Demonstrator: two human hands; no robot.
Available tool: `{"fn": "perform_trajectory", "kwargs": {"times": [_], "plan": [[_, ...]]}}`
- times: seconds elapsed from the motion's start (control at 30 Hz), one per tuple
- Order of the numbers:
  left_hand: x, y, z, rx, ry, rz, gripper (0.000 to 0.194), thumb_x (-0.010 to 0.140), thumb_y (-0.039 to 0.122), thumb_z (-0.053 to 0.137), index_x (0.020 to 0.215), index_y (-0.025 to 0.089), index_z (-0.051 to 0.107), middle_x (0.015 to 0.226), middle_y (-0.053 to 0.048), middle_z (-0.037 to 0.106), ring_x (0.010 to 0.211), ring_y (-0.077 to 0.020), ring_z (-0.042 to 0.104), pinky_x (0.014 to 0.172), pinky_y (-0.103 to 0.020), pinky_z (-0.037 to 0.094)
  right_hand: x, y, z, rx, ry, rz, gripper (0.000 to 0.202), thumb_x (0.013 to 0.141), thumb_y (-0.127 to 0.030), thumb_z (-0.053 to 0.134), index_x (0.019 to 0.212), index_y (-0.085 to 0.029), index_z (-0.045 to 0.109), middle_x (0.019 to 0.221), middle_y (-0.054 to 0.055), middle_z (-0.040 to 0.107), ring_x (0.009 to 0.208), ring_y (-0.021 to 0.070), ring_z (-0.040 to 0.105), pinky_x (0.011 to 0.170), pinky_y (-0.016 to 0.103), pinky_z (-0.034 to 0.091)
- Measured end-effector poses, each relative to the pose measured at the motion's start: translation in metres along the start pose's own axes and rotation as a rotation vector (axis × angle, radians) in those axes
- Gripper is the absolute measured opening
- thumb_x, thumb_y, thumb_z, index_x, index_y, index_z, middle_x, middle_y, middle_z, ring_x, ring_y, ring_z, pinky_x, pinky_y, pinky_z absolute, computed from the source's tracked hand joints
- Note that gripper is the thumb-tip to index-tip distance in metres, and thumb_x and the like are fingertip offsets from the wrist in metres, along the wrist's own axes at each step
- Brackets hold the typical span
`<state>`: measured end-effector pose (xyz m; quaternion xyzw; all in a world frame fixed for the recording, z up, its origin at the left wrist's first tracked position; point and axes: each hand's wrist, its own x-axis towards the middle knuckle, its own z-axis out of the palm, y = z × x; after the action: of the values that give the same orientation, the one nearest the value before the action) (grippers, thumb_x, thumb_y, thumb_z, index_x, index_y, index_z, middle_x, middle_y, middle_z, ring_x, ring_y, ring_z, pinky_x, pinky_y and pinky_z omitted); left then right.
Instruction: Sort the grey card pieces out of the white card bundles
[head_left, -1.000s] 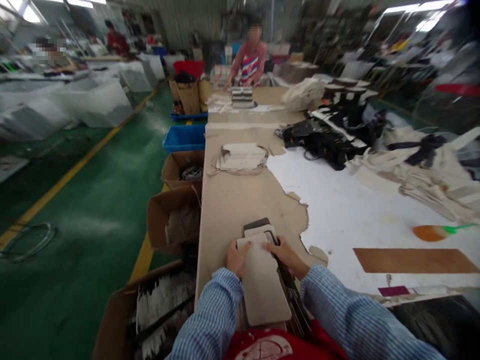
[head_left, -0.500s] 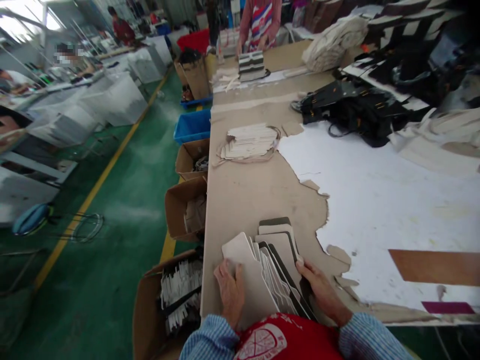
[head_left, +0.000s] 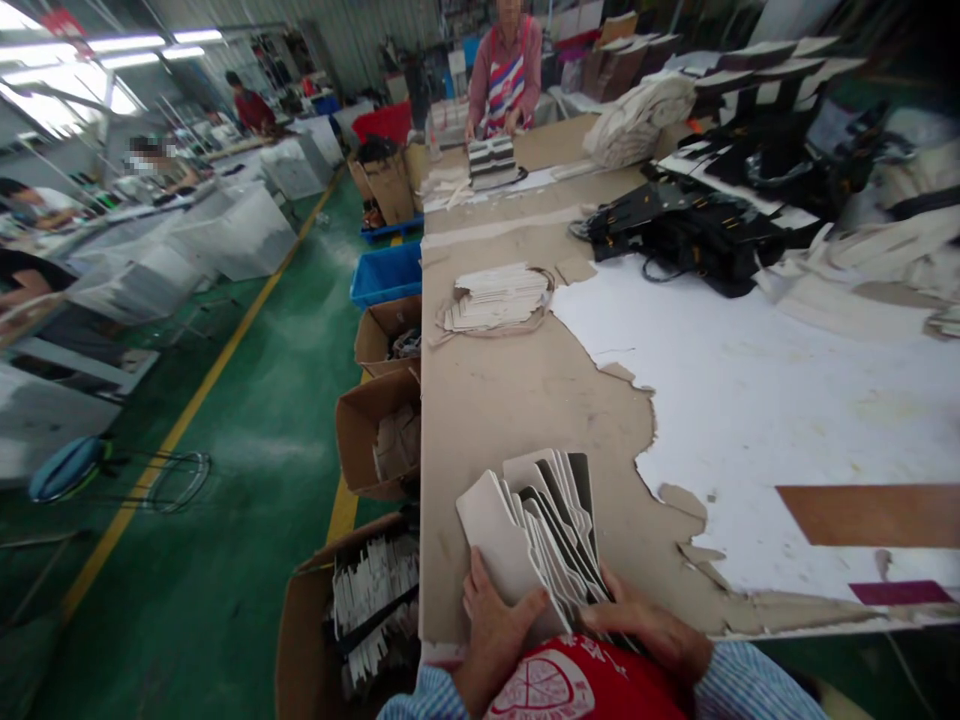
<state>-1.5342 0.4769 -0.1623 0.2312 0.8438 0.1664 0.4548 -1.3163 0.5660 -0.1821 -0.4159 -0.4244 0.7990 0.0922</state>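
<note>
The left hand (head_left: 496, 612) and the right hand (head_left: 649, 625) press a fanned stack of flat pieces (head_left: 544, 530) from its two sides, the left grip with thumb spread wide, the right grip more closed. This stack is at the near end of the bench (head_left: 525, 420).

At twelve o'clock there lies a bundle of pale pieces (head_left: 499, 298); at eleven, a blue bin (head_left: 386, 274) (it is on the floor); at one, black straps (head_left: 675, 225).
</note>
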Motion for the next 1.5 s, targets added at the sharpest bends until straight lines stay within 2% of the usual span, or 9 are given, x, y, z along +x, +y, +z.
{"fn": "perform_trajectory", "kwargs": {"times": [0.1, 0.33, 0.63, 0.7, 0.83, 1.0, 1.13, 1.23, 1.5], "plan": [[-0.002, -0.008, 0.002, -0.096, 0.022, 0.004, 0.130, 0.066, 0.058, 0.071, 0.161, 0.000, 0.004, 0.167, -0.032, 0.021, 0.157, -0.0435, 0.027, 0.128, -0.051, 0.025, 0.002, -0.021, 0.014, 0.064, -0.096, 0.057, 0.080, 0.061, -0.047, 0.089, 0.131, -0.019, 0.065, 0.117, 0.011, 0.076, 0.109, 0.0342, 0.072, 0.103, 0.048, 0.055], [0.010, -0.008, 0.009, -0.334, 0.047, 0.202, 0.135, 0.064, 0.061, 0.074, 0.161, 0.003, 0.001, 0.171, -0.030, 0.013, 0.161, -0.0398, 0.020, 0.131, -0.049, 0.023, 0.013, -0.033, 0.025, 0.223, -0.147, 0.087, 0.075, 0.068, -0.043, 0.090, 0.131, -0.017, 0.060, 0.106, 0.010, 0.078, 0.087, 0.0279, 0.076, 0.083, 0.041, 0.060], [0.026, 0.034, -0.024, -0.833, -0.216, 0.651, 0.126, 0.070, 0.078, 0.073, 0.165, 0.021, 0.012, 0.172, -0.017, 0.030, 0.158, -0.0354, 0.031, 0.131, -0.048, 0.028, -0.006, -0.128, 0.052, -0.319, 0.024, -0.179, 0.067, 0.076, -0.046, 0.080, 0.132, -0.017, 0.059, 0.129, 0.012, 0.072, 0.117, 0.0315, 0.067, 0.108, 0.048, 0.052], [0.034, 0.035, -0.032, -0.842, -0.278, 0.669, 0.118, 0.075, 0.081, 0.066, 0.165, 0.022, 0.018, 0.172, -0.015, 0.031, 0.159, -0.0345, 0.029, 0.132, -0.047, 0.026, -0.002, -0.123, 0.064, -0.502, 0.100, -0.189, 0.066, 0.079, -0.047, 0.074, 0.135, -0.016, 0.057, 0.128, 0.014, 0.071, 0.118, 0.0331, 0.066, 0.109, 0.052, 0.050], [0.055, 0.020, -0.038, -0.528, -0.125, 0.476, 0.104, 0.081, 0.080, 0.057, 0.158, 0.013, 0.036, 0.173, -0.018, 0.023, 0.163, -0.0345, 0.014, 0.135, -0.046, 0.012, 0.017, -0.080, 0.075, -0.612, 0.187, -0.099, 0.072, 0.086, -0.059, 0.060, 0.139, -0.011, 0.054, 0.135, 0.021, 0.066, 0.126, 0.0368, 0.063, 0.116, 0.056, 0.044], [0.060, 0.009, -0.035, -0.400, -0.108, 0.510, 0.078, 0.093, 0.056, 0.052, 0.155, 0.011, 0.042, 0.163, -0.019, 0.041, 0.157, -0.0283, 0.034, 0.133, -0.041, 0.021, 0.017, -0.070, 0.066, -0.471, 0.129, -0.131, 0.076, 0.090, -0.072, 0.056, 0.141, -0.017, 0.061, 0.143, 0.017, 0.064, 0.140, 0.0364, 0.053, 0.124, 0.055, 0.036], [0.040, 0.027, -0.038, -0.442, -0.147, 0.464, 0.083, 0.092, 0.056, 0.054, 0.158, 0.010, 0.034, 0.170, -0.019, 0.033, 0.159, -0.0292, 0.029, 0.134, -0.043, 0.020, 0.009, -0.090, 0.053, -0.349, 0.103, -0.204, 0.076, 0.094, -0.077, 0.048, 0.140, -0.019, 0.065, 0.152, 0.013, 0.058, 0.150, 0.0328, 0.042, 0.132, 0.052, 0.023], [0.023, 0.047, -0.045, -0.463, -0.173, 0.510, 0.092, 0.082, 0.053, 0.070, 0.156, 0.013, 0.034, 0.164, -0.019, 0.042, 0.153, -0.0317, 0.039, 0.130, -0.044, 0.028, 0.020, -0.087, 0.051, -0.328, 0.105, -0.224, 0.078, 0.093, -0.079, 0.048, 0.141, -0.019, 0.065, 0.152, 0.013, 0.059, 0.150, 0.0328, 0.042, 0.132, 0.053, 0.023], [0.015, 0.061, -0.067, -0.344, 0.071, 0.384, 0.101, 0.059, 0.034, 0.090, 0.142, 0.013, 0.038, 0.144, -0.019, 0.056, 0.134, -0.0341, 0.056, 0.120, -0.048, 0.040, 0.068, -0.069, 0.057, -0.505, 0.140, -0.137, 0.079, 0.088, -0.064, 0.051, 0.145, -0.010, 0.060, 0.148, 0.021, 0.060, 0.137, 0.0352, 0.057, 0.122, 0.052, 0.039]]}}
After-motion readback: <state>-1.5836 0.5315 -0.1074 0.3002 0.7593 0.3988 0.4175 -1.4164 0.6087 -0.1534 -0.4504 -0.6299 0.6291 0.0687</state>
